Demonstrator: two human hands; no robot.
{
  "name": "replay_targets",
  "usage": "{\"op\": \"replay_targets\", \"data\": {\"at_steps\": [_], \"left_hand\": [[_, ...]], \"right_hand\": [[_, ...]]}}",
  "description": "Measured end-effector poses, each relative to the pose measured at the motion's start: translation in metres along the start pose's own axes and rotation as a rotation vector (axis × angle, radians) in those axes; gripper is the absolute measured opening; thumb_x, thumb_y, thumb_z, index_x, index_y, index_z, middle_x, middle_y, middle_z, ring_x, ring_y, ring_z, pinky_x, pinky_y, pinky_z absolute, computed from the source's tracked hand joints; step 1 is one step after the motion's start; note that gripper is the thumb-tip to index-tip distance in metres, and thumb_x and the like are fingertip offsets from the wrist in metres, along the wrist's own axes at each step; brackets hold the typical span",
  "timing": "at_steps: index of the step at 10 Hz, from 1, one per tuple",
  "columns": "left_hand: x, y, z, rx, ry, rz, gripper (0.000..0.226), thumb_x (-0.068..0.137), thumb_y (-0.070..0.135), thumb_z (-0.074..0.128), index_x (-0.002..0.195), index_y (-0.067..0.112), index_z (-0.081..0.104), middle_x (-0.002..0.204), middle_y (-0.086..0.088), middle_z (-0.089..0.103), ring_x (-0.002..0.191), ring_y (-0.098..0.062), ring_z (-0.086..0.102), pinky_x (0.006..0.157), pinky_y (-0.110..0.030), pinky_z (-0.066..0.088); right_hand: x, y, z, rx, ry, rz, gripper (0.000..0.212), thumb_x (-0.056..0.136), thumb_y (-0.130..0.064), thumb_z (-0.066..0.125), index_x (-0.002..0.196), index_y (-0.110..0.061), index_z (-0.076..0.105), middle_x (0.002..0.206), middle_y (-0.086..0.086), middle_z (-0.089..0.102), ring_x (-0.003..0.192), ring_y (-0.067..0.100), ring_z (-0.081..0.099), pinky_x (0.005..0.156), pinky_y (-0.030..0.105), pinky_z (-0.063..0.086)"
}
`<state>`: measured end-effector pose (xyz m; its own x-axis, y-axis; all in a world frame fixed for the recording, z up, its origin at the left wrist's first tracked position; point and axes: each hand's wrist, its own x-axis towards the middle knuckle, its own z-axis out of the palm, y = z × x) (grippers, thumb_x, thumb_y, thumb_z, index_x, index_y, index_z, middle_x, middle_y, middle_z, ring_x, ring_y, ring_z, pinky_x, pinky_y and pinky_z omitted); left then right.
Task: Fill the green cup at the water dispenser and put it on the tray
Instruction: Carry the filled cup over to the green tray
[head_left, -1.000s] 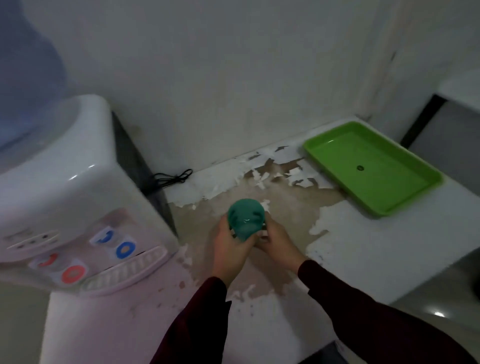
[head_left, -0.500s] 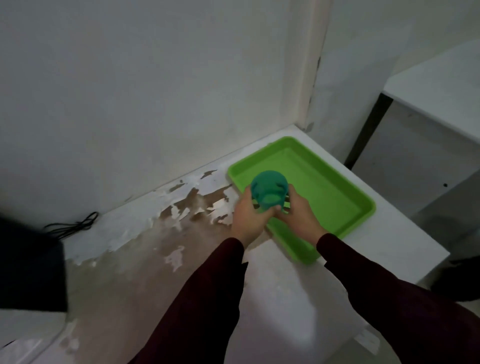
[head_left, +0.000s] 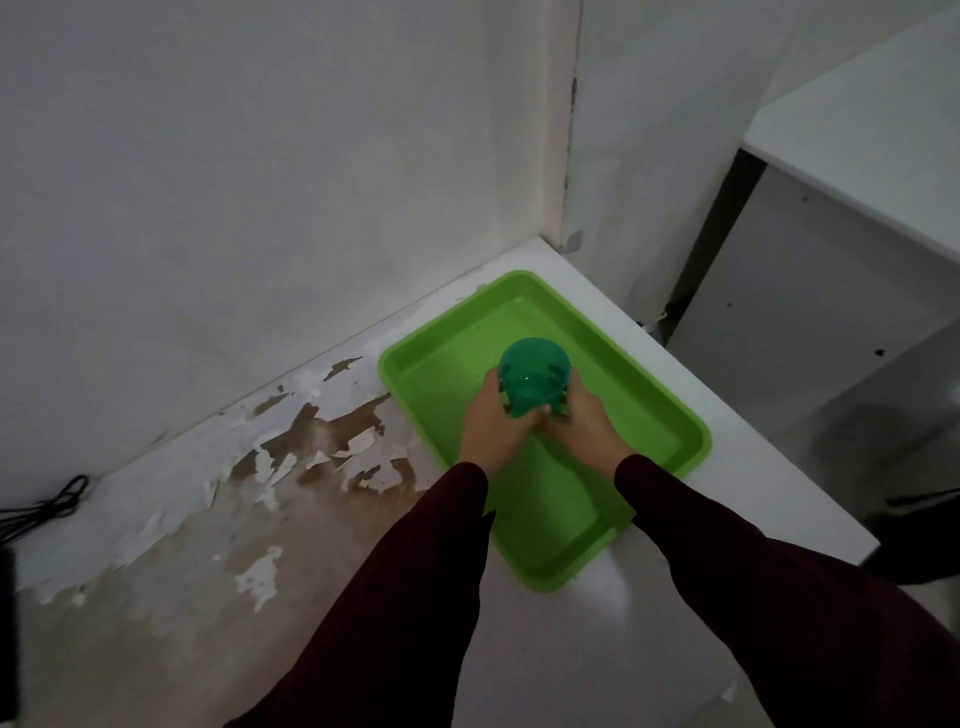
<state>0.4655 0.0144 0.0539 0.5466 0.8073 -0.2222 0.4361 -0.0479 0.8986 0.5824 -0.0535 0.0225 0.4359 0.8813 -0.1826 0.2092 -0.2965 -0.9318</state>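
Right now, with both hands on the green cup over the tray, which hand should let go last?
Left, probably. The left hand wraps the green cup along its side and under it; the right hand only steadies it near the base above the green tray.

Both hands — left hand, right hand — clasp the green cup over the tray.

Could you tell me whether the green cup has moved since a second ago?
Yes. The cup, held in both hands, went from the bare counter left of the tray to over it.
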Motion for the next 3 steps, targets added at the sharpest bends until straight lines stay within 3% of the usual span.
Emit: {"op": "replay_targets", "data": {"at_steps": [1,2,3], "left_hand": [[0.001,0.001,0.0,0.03,0.002,-0.006,0.07,0.075,0.025,0.076,0.135,0.014,0.04,0.132,-0.006,0.055,0.095,-0.006,0.053,0.062,-0.004,0.042],[-0.001,-0.001,-0.003,0.047,-0.032,-0.016,0.075,0.076,0.022,0.075,0.14,0.014,0.035,0.137,-0.01,0.051,0.098,-0.009,0.054,0.075,-0.011,0.045],[-0.013,0.001,-0.01,0.092,-0.037,-0.033,0.078,0.079,0.025,0.072,0.144,0.015,0.029,0.142,-0.014,0.045,0.117,-0.026,0.051,0.095,-0.035,0.045]], "right_hand": [[-0.001,-0.001,0.0,-0.009,-0.011,0.02,0.061,0.087,-0.018,0.063,0.138,-0.015,0.029,0.115,0.0,0.057,0.096,0.009,0.056,0.066,0.008,0.046],[-0.004,-0.002,0.001,-0.023,-0.038,0.052,0.064,0.089,-0.02,0.061,0.141,-0.014,0.024,0.123,0.008,0.058,0.1,0.015,0.057,0.071,0.013,0.045],[-0.017,-0.003,0.008,-0.01,-0.016,0.089,0.071,0.087,-0.02,0.064,0.144,-0.013,0.022,0.134,0.01,0.053,0.112,0.02,0.054,0.086,0.024,0.046]]}}
